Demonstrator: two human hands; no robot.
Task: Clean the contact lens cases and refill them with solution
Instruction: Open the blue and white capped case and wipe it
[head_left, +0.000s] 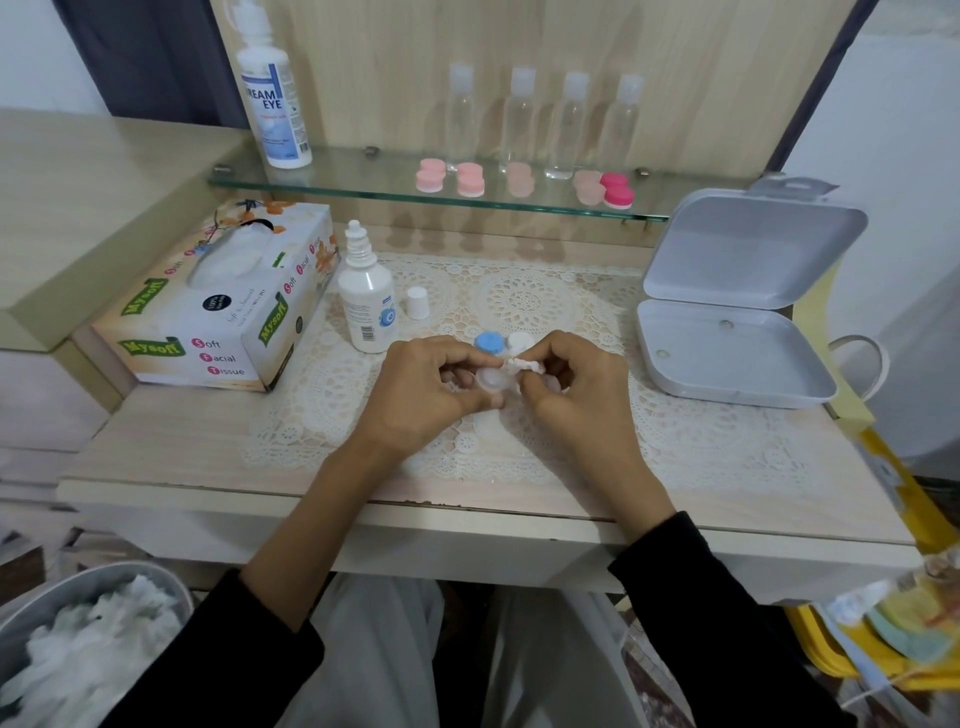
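One case held in left grip, one tissue pinched in right grip.

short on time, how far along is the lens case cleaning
Done: round blue cap and white cap are off. In hand: left hand holds the clear plastic lens case, right hand pinches twisted white tissue at it. Remaining: refilling from the uncapped white solution bottle, recapping.

Pale wooden table — lace mat, tissue box, open grey case
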